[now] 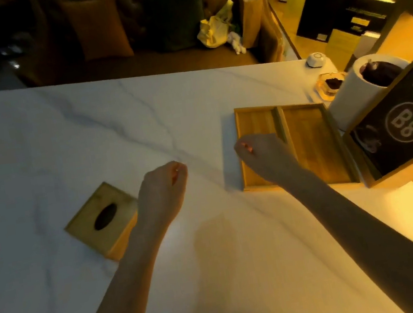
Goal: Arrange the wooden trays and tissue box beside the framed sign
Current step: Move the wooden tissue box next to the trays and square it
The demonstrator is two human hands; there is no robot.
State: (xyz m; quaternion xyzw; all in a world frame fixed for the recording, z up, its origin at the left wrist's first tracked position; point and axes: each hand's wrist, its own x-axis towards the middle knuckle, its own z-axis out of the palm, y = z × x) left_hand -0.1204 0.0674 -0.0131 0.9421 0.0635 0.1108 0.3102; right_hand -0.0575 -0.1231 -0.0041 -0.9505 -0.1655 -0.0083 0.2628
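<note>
Two wooden trays lie side by side on the white marble table [90,136], right of centre: the left tray [255,122] and the right tray [315,140], which touches the framed sign [404,124], a black board marked "B8" in a wooden frame. My right hand [264,158] hovers over the left tray with fingers curled, holding nothing. A wooden tissue box [102,220] with an oval slot sits at the left. Just right of that box is my left hand [163,189], fingers loosely curled and empty.
A white cylindrical bin [352,97] with a dark liner stands behind the sign. An ashtray [330,85] and a small white round device [316,60] sit at the far right corner. Beyond the table are cushions, bags and dark boxes.
</note>
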